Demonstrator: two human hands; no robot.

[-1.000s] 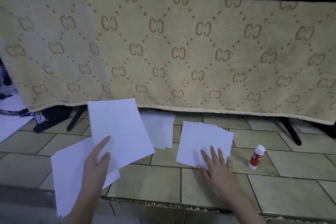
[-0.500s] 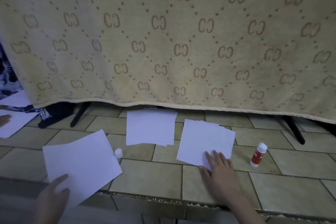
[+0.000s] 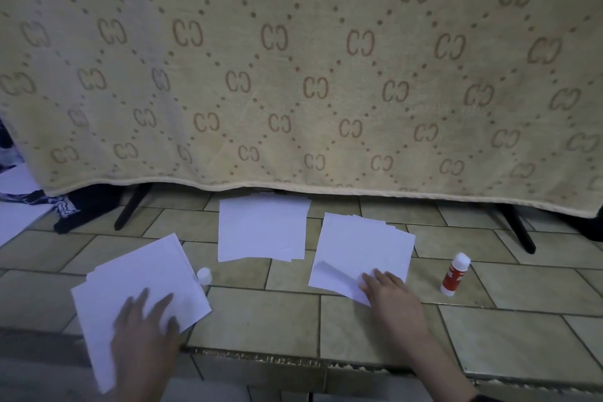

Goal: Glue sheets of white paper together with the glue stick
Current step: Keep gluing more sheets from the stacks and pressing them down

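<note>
Since the earlier frame the left hand had come down flat on the left pile, while the right hand lay open on the right pile, probably lifting a sheet; next, the uncapped glue stick standing beside it.

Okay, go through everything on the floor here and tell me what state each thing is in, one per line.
Glue stick: upright, cap on, untouched.
Loose white cap: beside left paper stack.
Left paper stack: flat under left hand.
Middle paper stack: lying untouched.
Right paper stack: fanned, right hand on near corner.
</note>
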